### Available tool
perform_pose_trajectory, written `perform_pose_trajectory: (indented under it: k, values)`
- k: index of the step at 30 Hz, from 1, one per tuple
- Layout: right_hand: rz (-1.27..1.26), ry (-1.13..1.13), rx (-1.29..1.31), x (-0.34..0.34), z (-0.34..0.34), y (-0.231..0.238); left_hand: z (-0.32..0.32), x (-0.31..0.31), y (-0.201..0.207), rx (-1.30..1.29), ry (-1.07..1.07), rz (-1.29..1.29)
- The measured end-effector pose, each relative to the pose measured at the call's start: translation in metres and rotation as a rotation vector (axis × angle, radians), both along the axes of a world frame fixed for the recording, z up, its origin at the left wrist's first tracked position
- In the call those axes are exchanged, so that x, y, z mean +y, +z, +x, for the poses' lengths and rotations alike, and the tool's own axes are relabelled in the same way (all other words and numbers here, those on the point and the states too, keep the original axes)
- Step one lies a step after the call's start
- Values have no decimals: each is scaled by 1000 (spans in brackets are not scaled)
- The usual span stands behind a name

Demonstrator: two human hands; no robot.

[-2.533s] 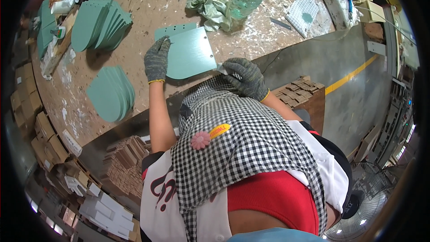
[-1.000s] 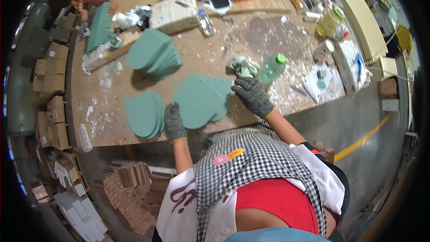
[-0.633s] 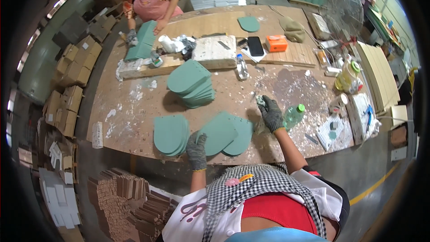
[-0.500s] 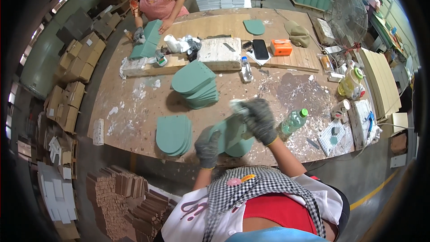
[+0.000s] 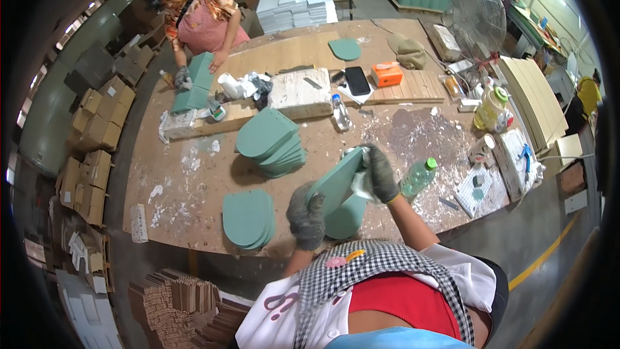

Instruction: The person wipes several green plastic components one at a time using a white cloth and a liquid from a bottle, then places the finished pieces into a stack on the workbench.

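My left hand (image 5: 305,220), in a dark grey work glove, grips the near left end of a green round-ended panel (image 5: 337,179), which is tilted up on edge above the table. My gloved right hand (image 5: 381,173) is at the panel's far right end, closed round a white cloth (image 5: 361,185) that touches the panel. Beneath the held panel lies another green panel (image 5: 347,218), partly hidden. To the left is a low stack of the same panels (image 5: 247,218). Farther back a taller, fanned stack (image 5: 270,142) stands on the table.
Right of my right hand stands a green-capped plastic bottle (image 5: 418,179). A small clear bottle (image 5: 340,114), a white-smeared block (image 5: 300,92), a phone (image 5: 356,81) and an orange box (image 5: 386,74) sit farther back. Across the stained table (image 5: 187,174), a co-worker (image 5: 205,22) handles green pieces.
The held panel is turned more on edge, its far end raised. My right hand with the cloth has moved slightly to the right and down along it. The whole view has shifted a little.
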State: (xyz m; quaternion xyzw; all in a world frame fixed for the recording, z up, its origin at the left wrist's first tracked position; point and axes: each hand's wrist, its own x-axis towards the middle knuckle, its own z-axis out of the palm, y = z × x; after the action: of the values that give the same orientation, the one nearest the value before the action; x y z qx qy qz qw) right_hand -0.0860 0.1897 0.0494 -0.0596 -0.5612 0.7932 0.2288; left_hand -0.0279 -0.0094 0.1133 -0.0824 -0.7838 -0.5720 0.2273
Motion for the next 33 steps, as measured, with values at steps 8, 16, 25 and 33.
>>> perform_pose_trajectory:
  k: [8, 16, 25, 33]
  values:
    - [1244, 10, 231, -37, 16, 108, -28, -20, -82, -419, 69, -564]
    - [906, -93, -238, 57, -34, 0, -22, -40, 12, -257, -125, 213]
    - [633, -110, 132, -76, -3, 34, -39, -43, -14, -255, 162, 517]
    - [1365, 678, -246, -55, 27, 16, -73, -126, -31, -263, -130, 1097]
